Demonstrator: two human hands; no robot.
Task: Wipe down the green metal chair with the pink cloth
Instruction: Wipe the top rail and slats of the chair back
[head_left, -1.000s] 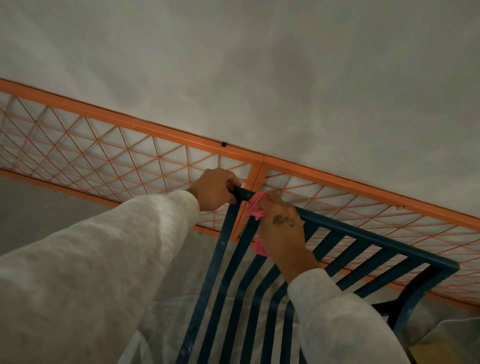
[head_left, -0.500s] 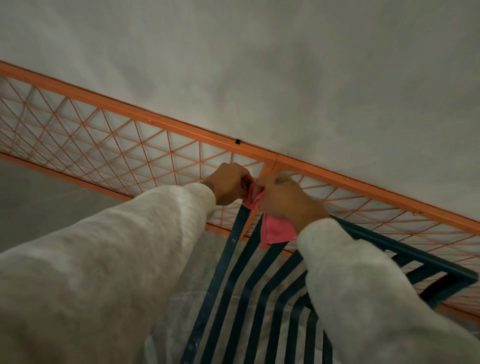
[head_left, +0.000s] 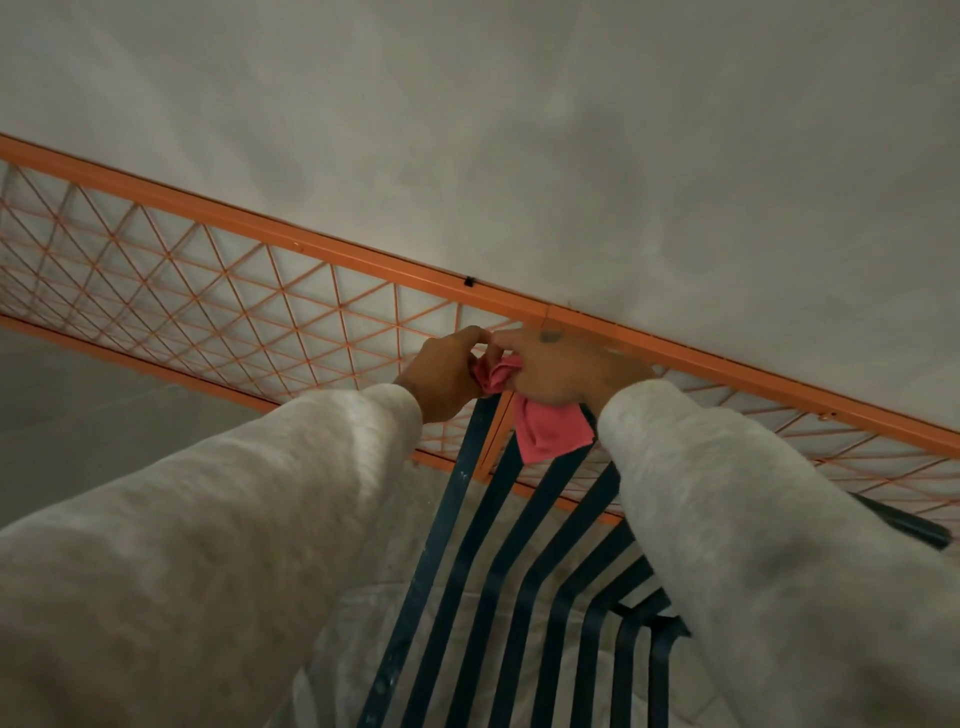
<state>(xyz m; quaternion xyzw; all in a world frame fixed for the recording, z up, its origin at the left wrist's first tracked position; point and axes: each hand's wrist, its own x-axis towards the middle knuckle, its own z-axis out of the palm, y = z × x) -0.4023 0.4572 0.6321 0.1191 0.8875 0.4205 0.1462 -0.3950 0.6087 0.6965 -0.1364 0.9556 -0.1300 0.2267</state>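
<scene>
The dark green metal chair (head_left: 457, 525) shows its slatted back below my arms, its top left corner hidden under my hands. My left hand (head_left: 444, 376) and my right hand (head_left: 558, 369) meet at that corner, both pinching the pink cloth (head_left: 548, 431). A bunched fold of the cloth sits between the two hands and a loose flap hangs down over the upper slats. My pale sleeves cover much of the chair's right side.
An orange metal lattice fence (head_left: 249, 306) runs diagonally just behind the chair, close to my hands. Beyond it rises a plain grey wall (head_left: 571, 130). Pale floor shows through the slats and at the left.
My right hand slid the cloth left along the top rail to the corner. My left hand, which held the rail corner, now also grips the cloth. More cloth hangs down.
</scene>
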